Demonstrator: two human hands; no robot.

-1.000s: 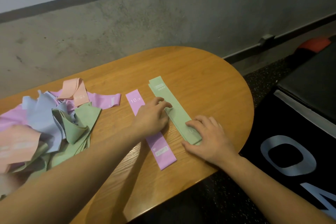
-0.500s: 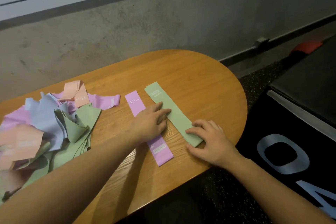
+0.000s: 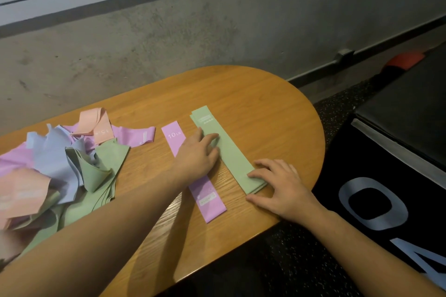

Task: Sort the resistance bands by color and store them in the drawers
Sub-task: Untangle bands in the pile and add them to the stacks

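A flat stack of green bands (image 3: 231,154) lies diagonally on the wooden table (image 3: 265,113). My left hand (image 3: 196,154) rests over the middle of a pink band (image 3: 210,198) marked 10 LB, with its straight fingers pressing on the green stack's left edge. My right hand (image 3: 282,185) lies flat at the stack's near end, fingertips on the green bands. A loose heap of mixed bands (image 3: 62,166) in pink, blue, green and peach covers the table's left side.
A concrete wall runs just behind the table. To the right stands a black padded box (image 3: 398,176) with large pale lettering, and an orange object (image 3: 405,60) lies on the dark floor beyond it. No drawers are in view.
Both hands stay on the green stack; my left fingers have slid a little farther onto it and the stack's edges look more even. The camera has shifted slightly.
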